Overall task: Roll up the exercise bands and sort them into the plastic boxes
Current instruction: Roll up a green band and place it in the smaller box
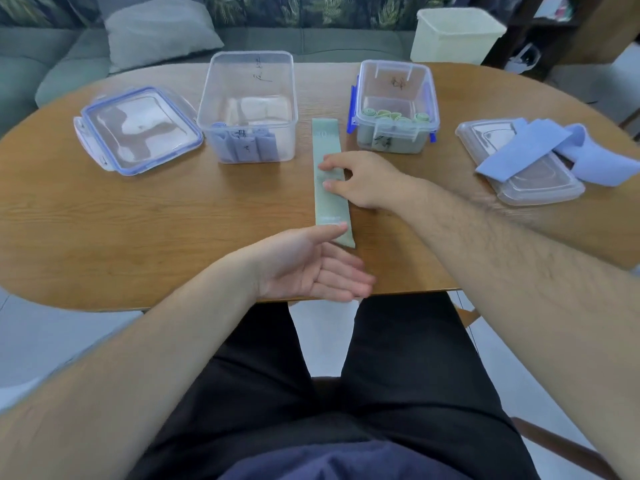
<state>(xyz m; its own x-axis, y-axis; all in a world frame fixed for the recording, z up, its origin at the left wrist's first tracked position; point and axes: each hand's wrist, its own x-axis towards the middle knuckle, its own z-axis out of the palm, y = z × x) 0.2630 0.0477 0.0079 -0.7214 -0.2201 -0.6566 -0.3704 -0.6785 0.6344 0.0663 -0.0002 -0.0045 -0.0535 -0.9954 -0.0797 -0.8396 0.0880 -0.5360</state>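
A pale green exercise band (327, 147) lies flat and unrolled on the wooden table (138, 220), running from the boxes toward me. My right hand (367, 183) rests on its middle, fingertips pressing it down. My left hand (311, 265) is palm-up at the near end, its thumb touching the band's corner, fingers relaxed. The left clear plastic box (247, 109) holds rolled blue bands. The right clear box (394, 105), with blue clips, holds several rolled green bands.
A blue-rimmed lid (138, 128) lies at the far left. At the right, a second lid (530, 181) carries loose blue bands (540, 147). A cream bin (453, 34) and a sofa stand behind the table. My legs sit below the near edge.
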